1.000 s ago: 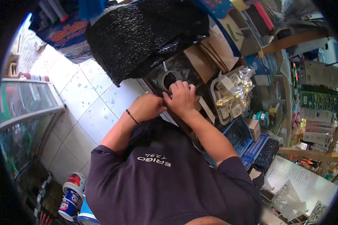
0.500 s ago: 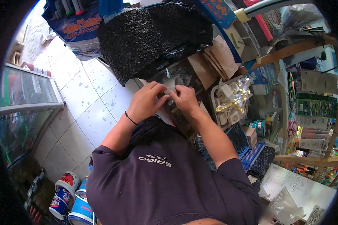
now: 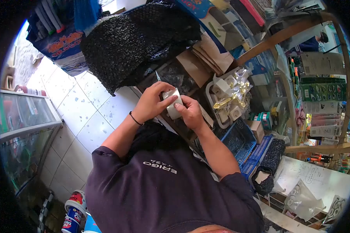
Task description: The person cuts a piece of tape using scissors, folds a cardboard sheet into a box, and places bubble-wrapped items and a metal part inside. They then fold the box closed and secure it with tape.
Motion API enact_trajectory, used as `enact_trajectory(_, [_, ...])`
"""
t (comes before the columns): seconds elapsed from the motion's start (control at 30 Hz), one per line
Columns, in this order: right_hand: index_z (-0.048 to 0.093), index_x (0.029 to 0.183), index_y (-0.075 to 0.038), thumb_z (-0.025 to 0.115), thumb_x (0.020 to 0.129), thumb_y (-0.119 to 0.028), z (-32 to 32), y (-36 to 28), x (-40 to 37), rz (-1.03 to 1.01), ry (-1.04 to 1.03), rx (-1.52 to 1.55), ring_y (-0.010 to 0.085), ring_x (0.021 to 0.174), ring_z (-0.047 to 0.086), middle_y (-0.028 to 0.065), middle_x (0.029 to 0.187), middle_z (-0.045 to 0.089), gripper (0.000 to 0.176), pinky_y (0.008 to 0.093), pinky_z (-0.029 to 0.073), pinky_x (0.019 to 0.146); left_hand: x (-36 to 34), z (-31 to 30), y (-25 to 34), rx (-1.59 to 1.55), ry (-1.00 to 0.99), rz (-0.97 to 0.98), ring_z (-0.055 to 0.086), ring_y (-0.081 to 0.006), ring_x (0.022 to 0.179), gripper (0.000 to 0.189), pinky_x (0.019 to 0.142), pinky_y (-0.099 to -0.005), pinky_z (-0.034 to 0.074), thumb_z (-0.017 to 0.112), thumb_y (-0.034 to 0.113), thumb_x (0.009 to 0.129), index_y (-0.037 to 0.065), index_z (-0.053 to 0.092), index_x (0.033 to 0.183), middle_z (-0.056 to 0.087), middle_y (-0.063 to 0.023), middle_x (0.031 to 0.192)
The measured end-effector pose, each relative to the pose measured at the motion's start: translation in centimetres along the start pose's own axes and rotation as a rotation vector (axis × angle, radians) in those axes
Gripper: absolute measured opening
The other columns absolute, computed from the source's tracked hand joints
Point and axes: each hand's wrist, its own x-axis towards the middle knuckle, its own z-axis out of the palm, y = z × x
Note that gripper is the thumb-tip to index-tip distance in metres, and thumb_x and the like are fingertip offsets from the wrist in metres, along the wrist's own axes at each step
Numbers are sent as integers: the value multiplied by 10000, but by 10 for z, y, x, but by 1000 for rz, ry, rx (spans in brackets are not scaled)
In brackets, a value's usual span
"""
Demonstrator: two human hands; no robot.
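Black bubble wrap (image 3: 136, 42), one sheet, spread at the far end. To the right, one pale tray (image 3: 209, 101) heaped with white pieces (image 3: 221, 87) and gold-coloured pieces (image 3: 230, 102), too jumbled to count; just beside the tray, one blue basket (image 3: 237, 141). Two hands, both gripping the same thing: left hand (image 3: 152, 101) with fingers bent around the far side, thumb across; right hand (image 3: 191, 113) curled at the other side, thumb pressed on. Between them, one pale roll (image 3: 172, 112), tilted. On the left wrist, one thin dark band (image 3: 135, 118).

"ERIGO" on the dark shirt (image 3: 171, 194), "NO" on a blue tub (image 3: 70, 224)
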Motion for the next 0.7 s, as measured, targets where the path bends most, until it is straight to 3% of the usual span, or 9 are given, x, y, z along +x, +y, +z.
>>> enact_trajectory(0.17, [597,875,-6,582,835,-264,-9,-5,-8,-41,79,-1,60,712,485,3,750,577,262,245,414,633,12,11,1,-134,-28,-135,593,-138,724,200,653,-265,462,695,172,783,15,640,894,640,-74,826])
enact_trajectory(0.27, [598,877,0,582,829,-265,-15,-2,-12,-62,77,-30,59,706,481,0,744,577,270,248,413,628,16,15,-2,-157,-68,-116,572,-95,693,166,635,-247,457,681,145,798,7,632,875,637,-55,800])
enact_trajectory(0.57, [593,837,3,588,835,-271,-2,-17,-4,-60,48,-56,57,676,478,4,728,575,273,245,411,598,14,6,-6,-240,1,-111,555,-98,664,121,588,-253,450,649,105,823,-5,598,833,608,-69,737])
enact_trajectory(0.7, [616,873,-3,611,849,-313,5,-12,3,38,44,-78,61,668,496,-1,737,587,312,251,423,607,9,-7,1,-110,-5,-175,520,-102,622,132,557,-264,426,652,98,812,-10,577,801,575,-74,696])
